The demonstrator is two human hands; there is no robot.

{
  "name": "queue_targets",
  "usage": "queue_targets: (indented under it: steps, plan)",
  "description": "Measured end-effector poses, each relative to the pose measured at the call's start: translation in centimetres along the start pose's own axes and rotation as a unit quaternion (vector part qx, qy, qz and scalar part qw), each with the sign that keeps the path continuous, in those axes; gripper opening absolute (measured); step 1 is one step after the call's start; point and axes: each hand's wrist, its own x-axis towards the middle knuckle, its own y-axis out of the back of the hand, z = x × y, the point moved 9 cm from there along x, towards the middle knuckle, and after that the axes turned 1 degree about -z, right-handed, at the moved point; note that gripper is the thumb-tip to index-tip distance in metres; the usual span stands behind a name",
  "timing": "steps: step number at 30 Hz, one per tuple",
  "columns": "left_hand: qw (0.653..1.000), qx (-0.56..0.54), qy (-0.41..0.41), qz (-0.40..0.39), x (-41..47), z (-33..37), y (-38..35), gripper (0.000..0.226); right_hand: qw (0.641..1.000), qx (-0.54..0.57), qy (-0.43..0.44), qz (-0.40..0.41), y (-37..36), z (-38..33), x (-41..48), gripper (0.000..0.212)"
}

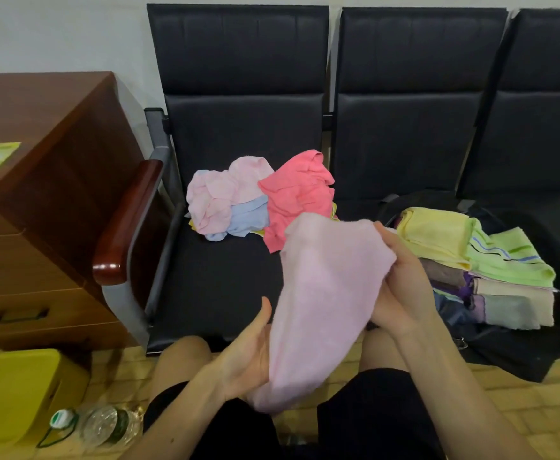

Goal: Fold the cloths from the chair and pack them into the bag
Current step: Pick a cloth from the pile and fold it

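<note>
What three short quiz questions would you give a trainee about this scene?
1. True or false: both the left hand and the right hand touch the pale pink cloth.
2. Fill in: the green striped cloth lies in the ___.
3. The bright pink cloth on the chair seat is: A) folded flat; B) crumpled; C) hanging from the armrest.
Key: 1 true; 2 bag; 3 B.

A waiting room or office: linked black leatherette bench seats [239, 127] along a white wall [56, 34], beside a reddish-brown wooden drawer cabinet [40, 210].
</note>
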Motion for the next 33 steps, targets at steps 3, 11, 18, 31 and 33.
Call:
queue_targets:
  steps: [3, 11, 18, 31, 33]
  plan:
    - [0.996, 0.088, 0.01, 0.008, -0.5, -0.5, 1.1, 0.062, 0.999, -0.026, -0.01, 0.027, 1.4, 0.0, 0.8, 0.035]
    - [0.987, 0.139, -0.064, -0.043, -3.7, 2.6, -1.1, 0.075, 0.997, -0.028, -0.043, 0.061, 4.9, 1.6, 1.2, 0.043]
    - [0.966, 0.152, -0.154, 0.141, -4.3, 8.6, -2.6, 0.03, 0.964, -0.208, -0.164, 0.012, 6.6, 9.8, -2.4, 0.085]
    - [0.85, 0.474, -0.203, 0.108, -6.3, 9.7, -5.0, 0.022, 0.931, -0.271, -0.228, 0.088, 6.4, 8.1, -0.3, 0.052]
    - [0.846, 0.474, -0.224, 0.095, -7.0, 10.1, -5.3, 0.024, 0.933, -0.303, -0.176, 0.084, 6.1, 7.2, 0.1, 0.046]
